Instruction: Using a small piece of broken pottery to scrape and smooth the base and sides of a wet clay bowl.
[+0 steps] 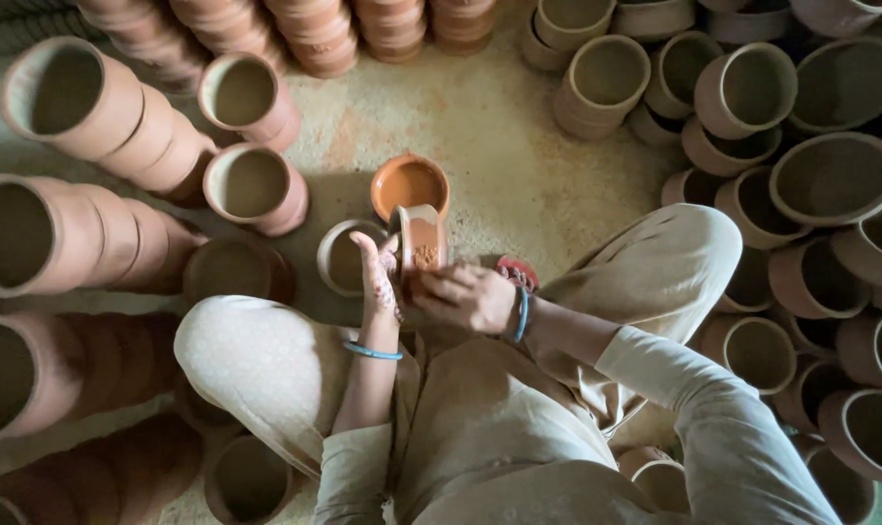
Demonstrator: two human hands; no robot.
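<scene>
The left hand (pixel 380 277) cradles a clay cup (pixel 420 243) above the lap, just before the orange bowl (pixel 409 185) on the floor; right hand (pixel 465 297), fingers curled, rubs its side. Best to turn the cup steadily, pressing lightly

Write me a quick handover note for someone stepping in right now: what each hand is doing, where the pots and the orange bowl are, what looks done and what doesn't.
Left hand: steadies the small clay pot, held tilted over the lap.
Right hand: against the pot's lower side; what the fingers hold cannot be told.
Orange bowl: on the floor just beyond the pot.
Done: the held pot looks wetter and more orange than the rest.
Left: a dull pot beside it, stacks all around.
</scene>
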